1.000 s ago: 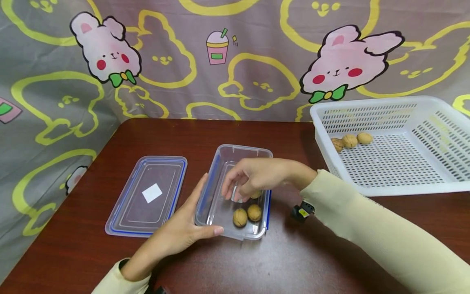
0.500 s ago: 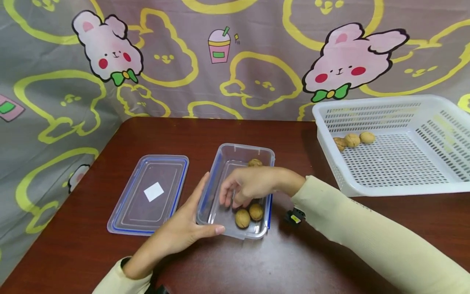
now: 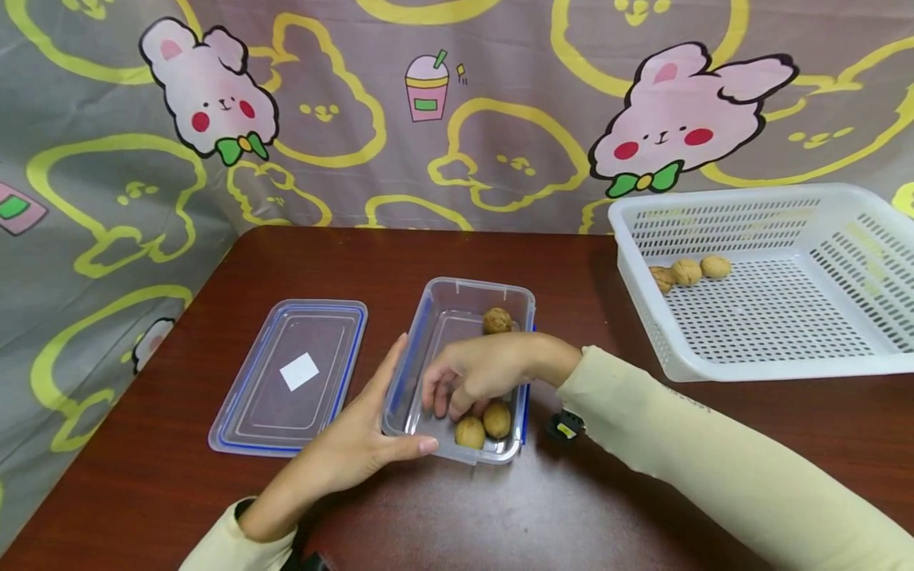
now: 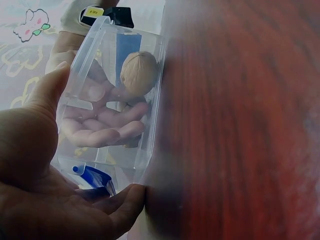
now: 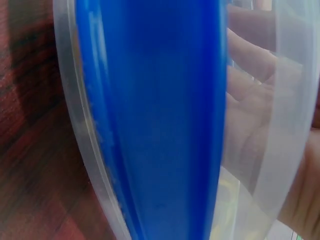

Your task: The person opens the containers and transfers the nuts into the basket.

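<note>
A clear plastic food box (image 3: 444, 295) with blue side clips stands uncovered on the table. My left hand (image 3: 357, 436) grips its near left corner, thumb over the near rim and fingers along the left wall. Inside the box, my right hand (image 3: 481, 373) reaches down with loosely bent fingers. Just by its fingertips lie two walnuts, one (image 3: 469, 433) at the near wall and another (image 3: 496, 419) to its right. A third walnut (image 3: 497, 321) sits at the far right, behind the wrist. Through the wall, the left wrist view shows a walnut (image 4: 139, 73) beside the right hand's fingers.
To the left lies the clear lid (image 3: 260, 396) with a blue seal and a white square label (image 3: 299, 371). A white perforated basket (image 3: 785, 369) stands at the back right, with several walnuts (image 3: 687, 271) in its left corner. A patterned cloth (image 3: 400, 174) hangs behind the table.
My right hand has moved toward the box's near end, uncovering the far walnut. Both near walnuts have shifted slightly nearer the front wall. The left hand keeps its grip.
</note>
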`<state>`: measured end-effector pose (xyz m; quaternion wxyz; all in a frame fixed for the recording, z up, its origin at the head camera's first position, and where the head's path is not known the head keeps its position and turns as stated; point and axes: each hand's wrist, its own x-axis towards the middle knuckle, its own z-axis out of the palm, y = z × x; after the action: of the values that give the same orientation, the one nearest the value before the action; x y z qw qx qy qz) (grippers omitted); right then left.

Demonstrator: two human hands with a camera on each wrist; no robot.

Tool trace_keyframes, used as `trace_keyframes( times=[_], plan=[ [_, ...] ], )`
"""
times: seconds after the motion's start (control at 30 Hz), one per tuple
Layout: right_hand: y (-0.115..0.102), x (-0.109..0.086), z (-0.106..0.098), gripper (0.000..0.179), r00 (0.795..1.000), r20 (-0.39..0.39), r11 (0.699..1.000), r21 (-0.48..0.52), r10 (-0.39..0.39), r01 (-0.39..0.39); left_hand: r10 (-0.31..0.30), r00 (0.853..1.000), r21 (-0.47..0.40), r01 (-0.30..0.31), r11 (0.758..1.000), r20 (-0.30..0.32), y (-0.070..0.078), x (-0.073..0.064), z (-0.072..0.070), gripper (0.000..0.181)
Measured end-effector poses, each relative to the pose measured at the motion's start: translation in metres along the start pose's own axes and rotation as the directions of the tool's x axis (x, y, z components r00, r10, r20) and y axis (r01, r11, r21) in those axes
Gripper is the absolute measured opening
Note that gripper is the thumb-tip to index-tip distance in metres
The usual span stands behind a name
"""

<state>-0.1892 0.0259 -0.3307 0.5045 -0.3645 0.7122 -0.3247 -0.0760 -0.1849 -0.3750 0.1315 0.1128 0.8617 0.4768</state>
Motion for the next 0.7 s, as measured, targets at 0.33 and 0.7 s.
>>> trace_keyframes(
  times=[0.33,0.7],
  plan=[
    [-0.0004,0.0030,-0.0012,0.030,0.998,0.056,1.000,-0.018,0.005,-0.004,0.020,1.000,0.005,-0.020,1.000,-0.003,-0.0015,-0.0002,0.0000,0.123],
    [0.0052,0.0071,-0.0012,0.030,0.995,0.102,0.994,0.109,-0.014,0.003,0.011,1.000,-0.010,-0.011,1.000,0.003,-0.0014,0.0000,0.0000,0.124]
  ],
)
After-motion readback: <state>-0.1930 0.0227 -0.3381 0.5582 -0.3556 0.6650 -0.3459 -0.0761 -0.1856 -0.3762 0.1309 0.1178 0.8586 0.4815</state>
